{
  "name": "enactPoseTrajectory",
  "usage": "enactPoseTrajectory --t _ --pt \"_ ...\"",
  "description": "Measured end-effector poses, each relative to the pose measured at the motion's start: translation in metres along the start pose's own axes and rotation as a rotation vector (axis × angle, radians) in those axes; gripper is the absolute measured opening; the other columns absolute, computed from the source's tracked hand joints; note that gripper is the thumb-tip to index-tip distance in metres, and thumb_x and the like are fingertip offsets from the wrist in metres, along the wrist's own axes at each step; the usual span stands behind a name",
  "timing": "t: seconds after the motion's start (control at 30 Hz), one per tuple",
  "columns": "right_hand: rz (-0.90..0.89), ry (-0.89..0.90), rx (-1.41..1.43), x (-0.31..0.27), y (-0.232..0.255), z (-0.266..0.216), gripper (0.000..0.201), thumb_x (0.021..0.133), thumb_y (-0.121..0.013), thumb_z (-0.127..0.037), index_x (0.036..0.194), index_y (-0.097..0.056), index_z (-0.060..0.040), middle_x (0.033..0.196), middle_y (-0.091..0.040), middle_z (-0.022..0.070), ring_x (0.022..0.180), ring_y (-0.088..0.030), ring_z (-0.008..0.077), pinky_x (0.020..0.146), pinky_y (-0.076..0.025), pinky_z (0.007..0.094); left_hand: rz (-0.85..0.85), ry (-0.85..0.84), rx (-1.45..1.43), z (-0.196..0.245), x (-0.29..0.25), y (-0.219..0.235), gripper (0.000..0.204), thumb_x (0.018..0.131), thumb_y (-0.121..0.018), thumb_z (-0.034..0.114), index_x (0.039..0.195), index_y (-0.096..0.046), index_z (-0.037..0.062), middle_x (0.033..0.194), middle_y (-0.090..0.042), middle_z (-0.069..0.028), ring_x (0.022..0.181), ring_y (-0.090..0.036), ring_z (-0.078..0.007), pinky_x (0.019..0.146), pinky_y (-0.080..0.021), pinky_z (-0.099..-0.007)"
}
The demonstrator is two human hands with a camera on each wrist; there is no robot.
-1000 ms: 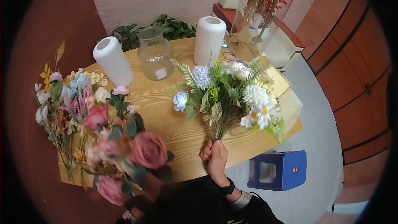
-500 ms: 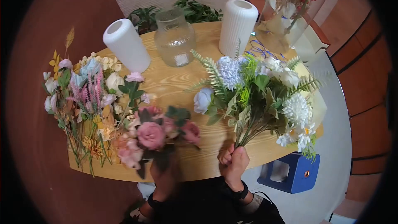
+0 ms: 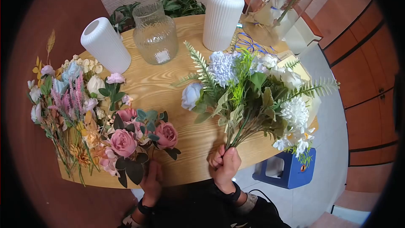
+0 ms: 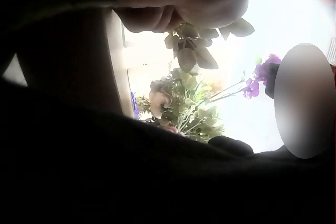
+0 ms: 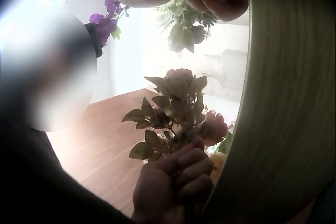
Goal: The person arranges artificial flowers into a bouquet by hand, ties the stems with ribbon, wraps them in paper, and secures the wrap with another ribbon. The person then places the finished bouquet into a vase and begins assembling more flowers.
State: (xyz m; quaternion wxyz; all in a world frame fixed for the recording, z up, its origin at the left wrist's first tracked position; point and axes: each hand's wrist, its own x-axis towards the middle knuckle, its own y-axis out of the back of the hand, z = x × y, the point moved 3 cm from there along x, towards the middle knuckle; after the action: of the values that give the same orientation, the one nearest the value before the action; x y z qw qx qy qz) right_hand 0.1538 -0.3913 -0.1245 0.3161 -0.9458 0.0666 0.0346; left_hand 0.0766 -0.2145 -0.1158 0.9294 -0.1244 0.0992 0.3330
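In the head view my left hand (image 3: pixel 151 180) grips a bunch of pink roses (image 3: pixel 123 142) with dark leaves, low over the table's near left edge. The right wrist view shows the left hand's curled fingers (image 5: pixel 191 174) around its stems. My right hand (image 3: pixel 226 164) holds the gathered stems of a bouquet (image 3: pixel 249 101) of white and pale blue flowers with fern leaves; its heads spread over the right part of the table. Loose flower stems (image 3: pixel 69 114) lie at the left, beside the roses. The left wrist view is mostly dark, with rose leaves (image 4: pixel 197 56) near the hand.
Two white ribbed vases (image 3: pixel 105 46) (image 3: pixel 223 21) and a clear glass vase (image 3: pixel 155 38) stand along the back of the wooden table (image 3: pixel 168 88). Blue cord (image 3: pixel 253 44) lies near a transparent holder of dried stems (image 3: pixel 270 21). A blue stool (image 3: pixel 291 169) stands at the right.
My left hand has brought the pink roses from the near left edge up and rightward, then settled with them over the table. My right hand still holds the bouquet. The head view has shifted.
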Motion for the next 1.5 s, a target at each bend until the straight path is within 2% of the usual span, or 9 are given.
enactPoseTrajectory --t 0.4,0.47,0.83,0.97,1.0,1.1,1.3,1.37,1.5 --pt "0.014 0.037 -0.042 -0.001 0.003 0.003 0.038 0.096 -0.036 -0.033 0.077 -0.044 0.0 0.054 -0.035 0.0001 0.045 -0.03 0.0067 0.042 -0.025 0.021 -0.12 -0.147 -0.008 -0.05 0.012 0.046 0.014 0.091 -0.042 0.018 0.095 -0.05 0.0075 0.062 -0.044 0.0032 0.044 -0.036 -0.0041 0.039 -0.024 -0.0182" --pt "0.026 0.067 -0.049 -0.001 0.002 0.003 0.038 0.096 -0.035 -0.032 0.077 -0.044 -0.0002 0.054 -0.035 0.0001 0.046 -0.03 0.0065 0.043 -0.025 0.0208 -0.116 -0.538 1.028 -0.08 0.011 0.08 0.023 0.092 -0.039 0.022 0.101 -0.053 0.0072 0.068 -0.049 0.0018 0.049 -0.04 -0.0041 0.043 -0.027 -0.0181" --pt "-0.033 0.105 -0.046 0.007 0.005 0.008 0.026 0.094 -0.042 -0.027 0.085 -0.044 -0.0027 0.071 -0.044 0.0019 0.061 -0.039 0.0075 0.052 -0.03 0.0207 -0.475 -0.146 -0.166 -0.028 0.025 0.06 0.048 0.075 -0.062 0.013 0.118 -0.046 -0.0025 0.113 -0.05 -0.0218 0.107 -0.048 -0.0311 0.091 -0.04 -0.0401" --pt "-0.023 0.151 -0.075 -0.002 0.009 0.011 0.025 0.094 -0.042 -0.026 0.086 -0.044 -0.0027 0.072 -0.045 0.002 0.061 -0.04 0.0079 0.052 -0.031 0.0208 -0.691 -0.391 -0.045 -0.02 0.012 0.03 0.046 0.077 -0.06 0.013 0.118 -0.046 -0.0022 0.113 -0.051 -0.0207 0.106 -0.049 -0.0297 0.09 -0.041 -0.0396" --pt "-0.018 0.153 -0.085 -0.006 0.012 0.013 0.025 0.094 -0.042 -0.026 0.086 -0.045 -0.0027 0.072 -0.045 0.002 0.061 -0.04 0.008 0.053 -0.031 0.0208 -0.738 -0.443 -0.011 -0.031 -0.001 0.107 0.045 0.077 -0.06 0.014 0.118 -0.046 -0.0022 0.113 -0.051 -0.0204 0.106 -0.049 -0.0294 0.09 -0.041 -0.0395" --pt "-0.01 0.165 -0.129 -0.016 0.02 0.017 0.024 0.094 -0.042 -0.025 0.087 -0.045 -0.0027 0.073 -0.046 0.0021 0.061 -0.04 0.0083 0.053 -0.031 0.0209 -0.877 -0.601 0.081 0.001 0.018 -0.017 0.044 0.078 -0.059 0.014 0.117 -0.047 -0.002 0.113 -0.051 -0.0196 0.106 -0.05 -0.0283 0.089 -0.042 -0.0391" --pt "0.012 0.239 -0.234 -0.017 0.04 0.007 0.022 0.093 -0.043 -0.024 0.088 -0.045 -0.0027 0.075 -0.046 0.0022 0.062 -0.041 0.0089 0.054 -0.032 0.021 -1.17 -0.941 0.244 0.011 0.0 -0.104 0.041 0.081 -0.057 0.015 0.117 -0.047 -0.0016 0.112 -0.053 -0.0179 0.105 -0.051 -0.0262 0.088 -0.043 -0.0383" --pt "0.016 0.254 -0.267 -0.019 0.044 0.007 0.021 0.093 -0.043 -0.023 0.088 -0.046 -0.0027 0.075 -0.047 0.0022 0.062 -0.041 0.0091 0.054 -0.032 0.0211 -1.256 -1.049 0.312 -0.005 -0.017 0.002 0.04 0.082 -0.056 0.016 0.116 -0.047 -0.0015 0.112 -0.053 -0.0174 0.105 -0.051 -0.0256 0.088 -0.043 -0.0381" --pt "0.048 0.278 -0.344 -0.027 0.06 0.003 0.02 0.093 -0.043 -0.022 0.089 -0.046 -0.0028 0.076 -0.047 0.0023 0.063 -0.042 0.0095 0.055 -0.033 0.0212 -1.392 -1.189 0.402 -0.01 -0.031 -0.004 0.038 0.083 -0.055 0.016 0.116 -0.047 -0.0013 0.112 -0.054 -0.0166 0.105 -0.052 -0.0245 0.087 -0.044 -0.0377"
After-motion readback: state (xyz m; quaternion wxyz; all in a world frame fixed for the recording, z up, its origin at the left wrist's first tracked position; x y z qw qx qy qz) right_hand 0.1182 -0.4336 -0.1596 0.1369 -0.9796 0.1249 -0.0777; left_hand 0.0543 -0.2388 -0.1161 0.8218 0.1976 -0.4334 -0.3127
